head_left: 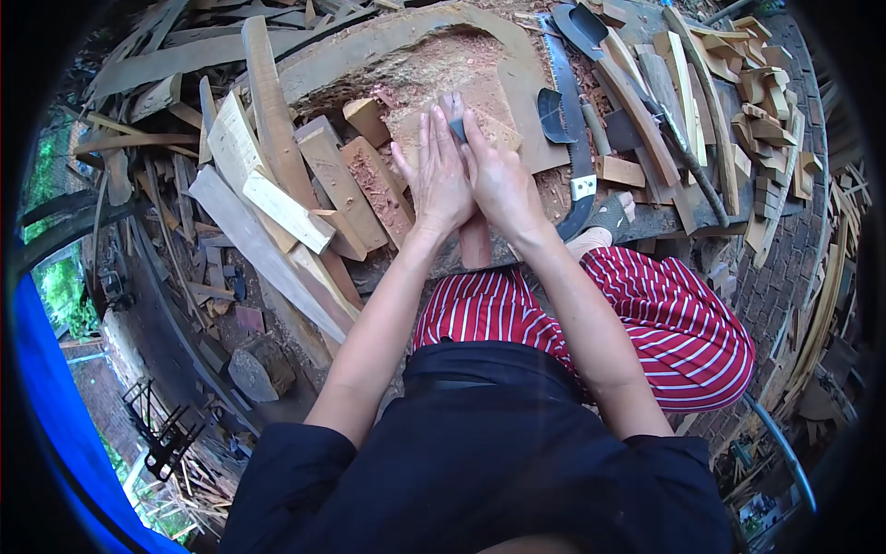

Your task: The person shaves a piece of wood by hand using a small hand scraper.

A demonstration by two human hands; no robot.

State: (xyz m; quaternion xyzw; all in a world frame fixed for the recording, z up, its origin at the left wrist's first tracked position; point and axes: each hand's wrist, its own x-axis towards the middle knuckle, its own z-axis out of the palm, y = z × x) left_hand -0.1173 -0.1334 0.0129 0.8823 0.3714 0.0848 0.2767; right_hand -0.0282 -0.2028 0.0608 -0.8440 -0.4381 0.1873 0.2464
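Observation:
My left hand (437, 185) lies with its fingers stretched forward and spread a little, the palm down over a reddish strip of wood (475, 242). Pressed against it from the right is my right hand (506, 180), its fingers curled down around a small dark grey piece (458, 129) that shows between the two hands. The wood strip points toward my lap, and its far part is mostly hidden under my hands. Beneath them is a pale wooden board (503, 102) strewn with reddish shavings.
Wood blocks (378, 189) and long planks (268, 249) lie to the left. On the right are a curved pruning saw (580, 157), its black sheath (581, 32), a dark stick (697, 175) and stacked wood pieces (766, 120). My sandalled foot (609, 217) rests beside the saw handle.

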